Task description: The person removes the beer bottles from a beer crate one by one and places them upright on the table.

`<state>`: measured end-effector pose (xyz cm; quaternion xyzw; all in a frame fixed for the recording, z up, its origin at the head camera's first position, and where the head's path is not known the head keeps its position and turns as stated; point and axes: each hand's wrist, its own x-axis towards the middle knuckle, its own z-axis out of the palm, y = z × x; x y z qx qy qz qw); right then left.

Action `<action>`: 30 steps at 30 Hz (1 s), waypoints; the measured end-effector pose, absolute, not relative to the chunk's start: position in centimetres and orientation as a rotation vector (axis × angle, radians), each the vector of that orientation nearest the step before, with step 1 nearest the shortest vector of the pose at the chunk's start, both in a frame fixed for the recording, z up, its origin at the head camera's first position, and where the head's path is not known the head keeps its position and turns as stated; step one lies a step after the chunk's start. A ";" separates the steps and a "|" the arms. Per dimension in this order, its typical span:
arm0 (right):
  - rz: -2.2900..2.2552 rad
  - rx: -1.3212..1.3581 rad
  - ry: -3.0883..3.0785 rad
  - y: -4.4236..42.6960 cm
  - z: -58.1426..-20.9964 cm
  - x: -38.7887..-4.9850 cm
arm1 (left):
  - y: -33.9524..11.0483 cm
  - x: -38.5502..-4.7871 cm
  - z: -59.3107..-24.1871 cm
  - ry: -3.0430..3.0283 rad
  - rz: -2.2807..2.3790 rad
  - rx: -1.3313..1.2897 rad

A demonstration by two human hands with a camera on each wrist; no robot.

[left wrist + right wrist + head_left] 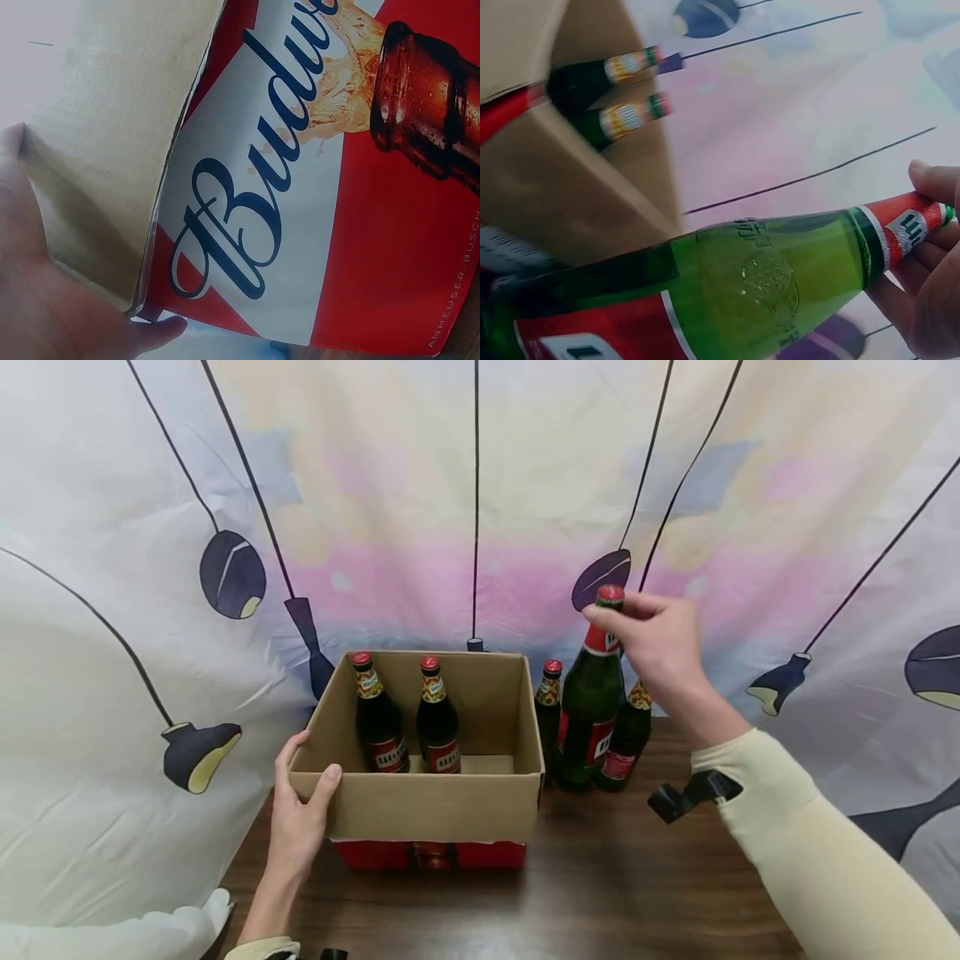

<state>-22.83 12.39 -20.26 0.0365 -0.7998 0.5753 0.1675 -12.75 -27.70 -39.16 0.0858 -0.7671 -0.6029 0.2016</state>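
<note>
A pale, creased fabric backdrop (405, 452) — washed in pink, yellow and blue, printed with dark shapes (238, 581) on thin cords (476, 510) — hangs behind a brown wood-grain surface (637, 885).

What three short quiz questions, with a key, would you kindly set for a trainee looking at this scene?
1. Count: how many dark glass bottles with red caps stand inside the open-topped brown cardboard box?

2. True or false: the bare right hand holds the tall green glass bottle with a red neck label near its top.

3. Multiple choice: seen in the head view, which part does the bare left hand grip?
A) The box's far right corner
B) The box's near left corner
C) The green bottle's base

Key: 1. Two. 2. True. 3. B.
</note>
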 end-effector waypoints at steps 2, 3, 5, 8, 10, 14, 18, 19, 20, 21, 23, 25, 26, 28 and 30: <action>1.632 0.077 -2.309 12.4 -22.0 -22.8 | -27.8 -12.8 -39.2 -2.145 -1.677 0.240; 1.620 0.067 -2.330 12.4 -22.8 -22.8 | -27.9 -12.8 -39.2 -2.145 -1.676 0.241; 1.585 0.046 -2.390 12.4 -24.3 -22.7 | -27.9 -12.8 -39.1 -2.146 -1.672 0.247; 1.516 0.045 -2.471 12.2 -26.6 -22.6 | -28.0 -12.7 -39.2 -2.144 -1.680 0.247; 1.478 0.056 -2.515 12.1 -27.9 -22.4 | -27.9 -12.7 -39.2 -2.151 -1.679 0.252; 1.474 0.081 -2.541 11.9 -30.1 -22.1 | -27.8 -12.7 -39.1 -2.162 -1.680 0.261; 1.510 0.096 -2.525 11.3 -31.7 -22.1 | -27.8 -12.8 -39.1 -2.158 -1.681 0.257; 1.519 0.093 -2.520 11.2 -32.1 -22.2 | -27.8 -12.8 -39.1 -2.158 -1.680 0.255; 1.526 0.095 -2.514 11.0 -32.5 -22.2 | -27.8 -12.8 -39.1 -2.155 -1.682 0.254; 1.538 0.097 -2.508 10.9 -32.8 -22.2 | -27.8 -12.7 -39.0 -2.156 -1.679 0.256; 1.552 0.096 -2.504 10.6 -33.5 -22.2 | -27.8 -12.7 -39.0 -2.157 -1.679 0.262; 1.571 0.096 -2.500 10.4 -34.0 -22.1 | -27.8 -12.7 -39.0 -2.157 -1.679 0.265; 1.579 0.094 -2.496 10.4 -34.2 -22.0 | -27.8 -12.7 -39.0 -2.156 -1.682 0.265; 1.591 0.084 -2.489 10.3 -34.5 -22.0 | -27.7 -12.7 -39.0 -2.158 -1.681 0.268; 1.594 0.074 -2.486 10.2 -34.7 -21.9 | -27.7 -12.7 -39.1 -2.153 -1.686 0.264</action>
